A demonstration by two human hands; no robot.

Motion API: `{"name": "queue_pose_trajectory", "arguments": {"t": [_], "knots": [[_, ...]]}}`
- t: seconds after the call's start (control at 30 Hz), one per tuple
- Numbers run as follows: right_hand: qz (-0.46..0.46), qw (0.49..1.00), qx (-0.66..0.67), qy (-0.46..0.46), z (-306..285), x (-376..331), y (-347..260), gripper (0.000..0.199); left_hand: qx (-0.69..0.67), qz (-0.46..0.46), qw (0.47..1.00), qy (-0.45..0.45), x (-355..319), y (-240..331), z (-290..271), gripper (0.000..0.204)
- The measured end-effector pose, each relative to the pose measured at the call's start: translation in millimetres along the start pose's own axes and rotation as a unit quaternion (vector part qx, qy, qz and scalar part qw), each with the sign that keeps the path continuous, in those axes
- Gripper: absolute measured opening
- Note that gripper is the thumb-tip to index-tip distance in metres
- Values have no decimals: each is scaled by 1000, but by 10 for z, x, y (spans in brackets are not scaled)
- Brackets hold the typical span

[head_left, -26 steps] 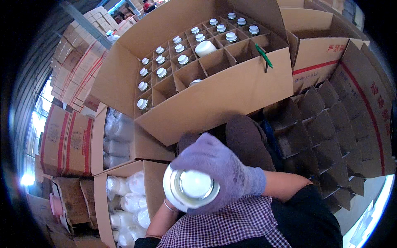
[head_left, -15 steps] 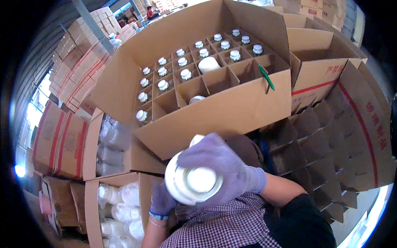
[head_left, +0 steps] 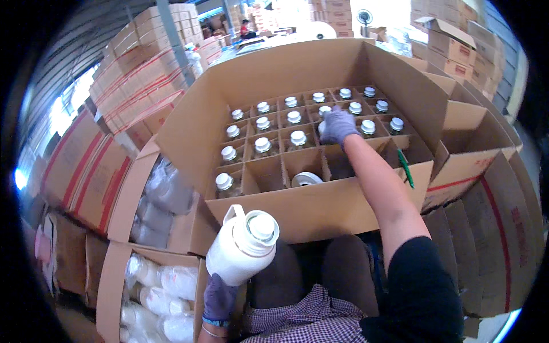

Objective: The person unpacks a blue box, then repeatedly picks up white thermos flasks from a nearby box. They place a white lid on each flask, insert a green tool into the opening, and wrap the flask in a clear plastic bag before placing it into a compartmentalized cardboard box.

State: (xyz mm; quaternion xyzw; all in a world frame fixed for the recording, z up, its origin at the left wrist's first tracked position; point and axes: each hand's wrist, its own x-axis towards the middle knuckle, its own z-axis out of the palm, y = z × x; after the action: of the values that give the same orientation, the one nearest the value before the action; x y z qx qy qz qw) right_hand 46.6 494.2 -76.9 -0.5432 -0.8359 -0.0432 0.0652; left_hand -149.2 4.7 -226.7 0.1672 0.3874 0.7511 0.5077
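Nearest to the camera, the left hand (head_left: 220,297), in a purple glove, closes around the base of a white plastic jug (head_left: 242,247) with a loop handle near its neck and a white screw cap, holding it upright and slightly tilted just in front of the near wall of the big carton. Below and to the left sits a smaller open box (head_left: 108,286) holding clear bags of white jugs (head_left: 154,297). The person's checked cloth (head_left: 309,320) and dark knees show at the bottom edge.

Beyond the jug stands the large open cardboard carton (head_left: 320,214), split by a cardboard divider grid (head_left: 286,166) into cells. Most cells hold white-capped jugs; several cells in the near row are unfilled, one holds a jug near the front wall (head_left: 306,179), and a green pen-like object (head_left: 405,167) lies at the near right corner.

The right hand (head_left: 337,126), also in a purple glove, reaches across into the middle of the grid, fingers curled down over a jug (head_left: 323,127) in a cell; whether it grips firmly I cannot tell.

Farther off, stacked cardboard boxes with red stripes (head_left: 137,80) rise at the left, and more cartons (head_left: 457,40) stand at the right rear
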Motion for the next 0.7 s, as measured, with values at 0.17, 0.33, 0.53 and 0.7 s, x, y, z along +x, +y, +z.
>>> {"name": "queue_pose_trajectory", "arguments": {"t": [0.17,0.33,0.53,0.7], "knots": [[-346,815,397,240,-443,-1209,-378,71,22,72,997,13,-40,129,-13,67],[-526,755,374,116,-260,-2341,-558,67,128,111,985,-15,43,152,299,78],[-49,671,701,-237,940,-2561,-338,48,452,321,829,-69,-213,367,749,53],[-69,405,773,-483,1008,-3127,-472,46,622,542,500,-264,-493,880,1567,38]]}}
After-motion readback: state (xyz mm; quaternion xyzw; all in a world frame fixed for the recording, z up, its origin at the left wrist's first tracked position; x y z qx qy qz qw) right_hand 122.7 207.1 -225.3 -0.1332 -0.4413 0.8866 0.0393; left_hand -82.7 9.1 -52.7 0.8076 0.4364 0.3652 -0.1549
